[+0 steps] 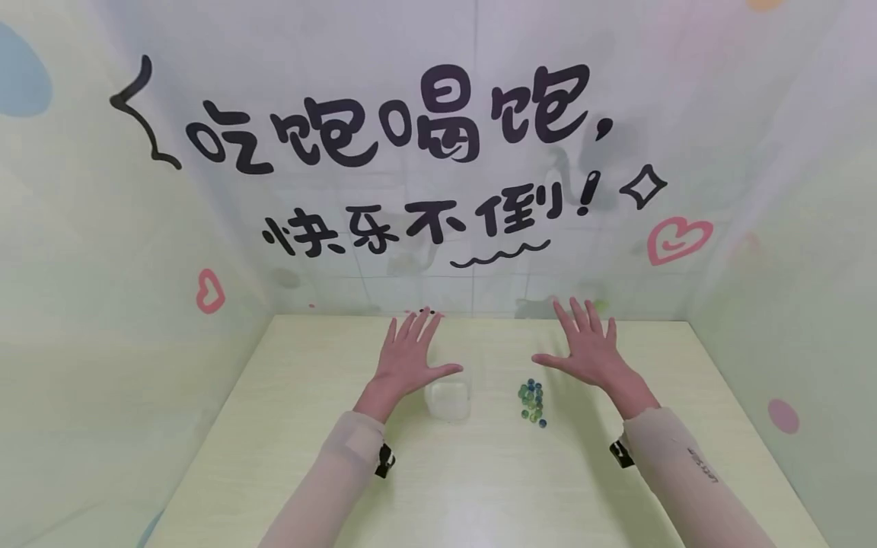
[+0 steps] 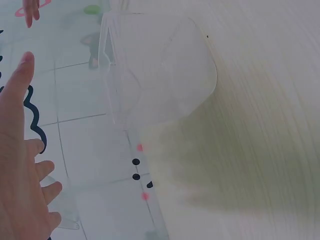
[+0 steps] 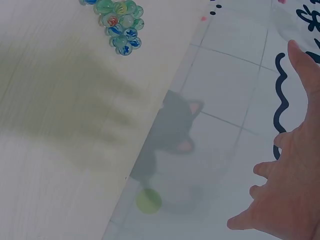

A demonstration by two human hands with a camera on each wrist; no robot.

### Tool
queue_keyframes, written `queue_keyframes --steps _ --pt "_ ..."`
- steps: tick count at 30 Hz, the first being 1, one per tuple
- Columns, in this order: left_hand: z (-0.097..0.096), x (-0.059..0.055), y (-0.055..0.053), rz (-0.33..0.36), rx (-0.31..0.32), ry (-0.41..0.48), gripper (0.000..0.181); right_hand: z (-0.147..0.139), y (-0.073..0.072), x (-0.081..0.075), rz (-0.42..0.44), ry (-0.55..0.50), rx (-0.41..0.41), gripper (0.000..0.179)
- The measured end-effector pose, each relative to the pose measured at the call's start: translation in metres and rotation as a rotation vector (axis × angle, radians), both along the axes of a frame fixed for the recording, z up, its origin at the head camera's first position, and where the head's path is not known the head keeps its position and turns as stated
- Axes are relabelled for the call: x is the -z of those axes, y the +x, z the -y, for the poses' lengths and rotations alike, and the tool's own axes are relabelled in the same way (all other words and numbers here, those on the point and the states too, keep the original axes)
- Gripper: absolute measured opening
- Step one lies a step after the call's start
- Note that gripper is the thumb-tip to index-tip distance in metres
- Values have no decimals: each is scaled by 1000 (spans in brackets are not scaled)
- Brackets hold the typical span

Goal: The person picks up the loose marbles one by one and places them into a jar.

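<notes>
My left hand (image 1: pixel 411 356) is held over the table with fingers straight and spread, holding nothing. Its thumb overlaps the top of a clear plastic container (image 1: pixel 449 399) in the head view. In the left wrist view the same see-through container (image 2: pixel 165 70) stands on the table beyond the thumb. My right hand (image 1: pixel 588 352) is likewise spread, palm down, with nothing in it. Just left of it lies a cluster of glass marbles (image 1: pixel 530 399), green and blue. The right wrist view shows these marbles (image 3: pixel 120 22) bunched together, some with coloured swirls inside.
The pale wood table (image 1: pixel 294 457) ends at a back wall (image 1: pixel 473 289) printed with black lettering and hearts. Side walls (image 1: pixel 808 304) rise left and right of the table. Black straps (image 1: pixel 386 460) sit at both wrists.
</notes>
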State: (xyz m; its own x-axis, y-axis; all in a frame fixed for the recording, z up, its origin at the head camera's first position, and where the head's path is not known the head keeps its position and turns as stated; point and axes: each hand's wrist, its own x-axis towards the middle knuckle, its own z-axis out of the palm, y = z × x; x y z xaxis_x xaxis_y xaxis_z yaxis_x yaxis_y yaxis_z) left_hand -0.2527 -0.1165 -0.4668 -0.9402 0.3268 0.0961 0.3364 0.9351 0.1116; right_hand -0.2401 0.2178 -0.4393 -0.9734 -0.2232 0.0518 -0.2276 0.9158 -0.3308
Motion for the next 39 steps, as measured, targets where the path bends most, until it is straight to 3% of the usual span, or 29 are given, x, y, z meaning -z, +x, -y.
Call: queue_keyframes --steps 8,17,23,27,39 --pt "5 1 0 -14 31 -17 103 1 4 2 9 -3 -4 107" --pt "14 -3 1 13 57 39 97 2 4 3 5 -11 -8 107" --pt "17 -4 6 74 55 90 91 1 4 6 3 -22 -11 107" --pt "19 -1 9 121 65 125 84 1 4 8 6 -20 -12 107" --pt "23 14 15 154 123 265 74 1 5 9 10 -30 -19 105"
